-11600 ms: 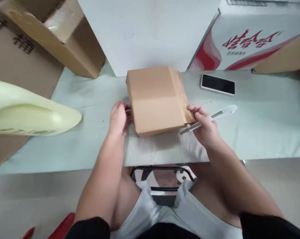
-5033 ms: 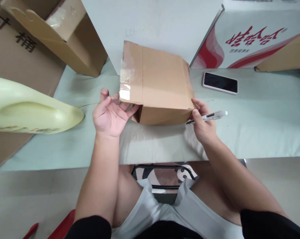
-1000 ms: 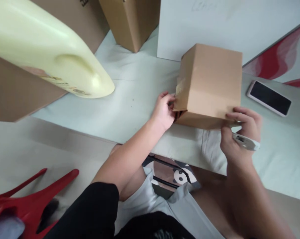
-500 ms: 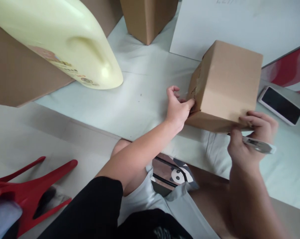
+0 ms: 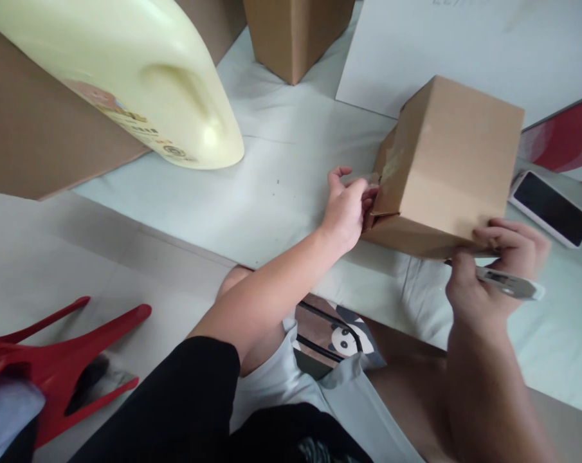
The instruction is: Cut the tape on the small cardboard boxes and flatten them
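Observation:
A brown cardboard box (image 5: 459, 167) sits on the pale cloth-covered surface, its left side facing my left hand. My left hand (image 5: 346, 209) is closed at that side, with a translucent strip of tape (image 5: 370, 180) at its fingertips. A flap (image 5: 382, 224) by the lower left corner stands slightly apart from the box. My right hand (image 5: 498, 270) grips a box cutter (image 5: 510, 283) with a pale handle. Its fingers also rest against the box's lower right corner.
A phone (image 5: 551, 209) lies right of the box. A white board or box (image 5: 464, 51) stands behind. A large pale-yellow bottle (image 5: 175, 83) and another cardboard box (image 5: 295, 38) are at the back left. A red stool (image 5: 69, 360) stands on the floor at lower left.
My left fingers have pulled slightly away from the box's side, and the flap at the lower left corner has parted. The whole view has shifted a little; my right hand keeps its hold.

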Tool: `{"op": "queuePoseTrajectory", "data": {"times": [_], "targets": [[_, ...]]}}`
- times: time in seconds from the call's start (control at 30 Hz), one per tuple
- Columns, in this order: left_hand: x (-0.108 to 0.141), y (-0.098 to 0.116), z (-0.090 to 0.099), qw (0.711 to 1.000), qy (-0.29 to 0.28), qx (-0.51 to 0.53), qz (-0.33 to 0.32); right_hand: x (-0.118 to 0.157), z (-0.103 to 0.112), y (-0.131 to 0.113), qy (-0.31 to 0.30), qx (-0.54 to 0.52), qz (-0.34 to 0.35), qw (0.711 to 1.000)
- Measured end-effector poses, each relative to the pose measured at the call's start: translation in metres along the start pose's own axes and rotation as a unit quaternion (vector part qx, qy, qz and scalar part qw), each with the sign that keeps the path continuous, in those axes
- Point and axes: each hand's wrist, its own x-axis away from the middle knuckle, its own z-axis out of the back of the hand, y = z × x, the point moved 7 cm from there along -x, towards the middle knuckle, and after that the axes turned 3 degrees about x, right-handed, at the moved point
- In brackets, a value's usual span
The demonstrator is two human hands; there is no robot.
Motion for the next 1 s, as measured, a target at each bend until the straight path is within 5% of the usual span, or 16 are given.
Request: {"op": "queuePoseTrajectory", "data": {"times": [0.23,0.53,0.83,1.0], "targets": [[-0.003,-0.002,-0.002,0.996,-0.033,-0.059,-0.055,0.001,-0.001,-0.001,-0.016,0.011,0.013,1.000],[0.001,-0.001,-0.006,0.999,-0.012,-0.050,0.002,0.004,-0.001,0.016,-0.013,0.016,-0.007,1.000],[-0.002,-0.002,-0.006,1.000,-0.009,-0.010,0.013,0.008,0.001,0.024,0.002,0.038,0.080,0.996],[-0.003,-0.002,-0.005,1.000,-0.014,-0.023,0.012,0.011,-0.003,0.047,-0.012,0.072,0.033,0.997]]}}
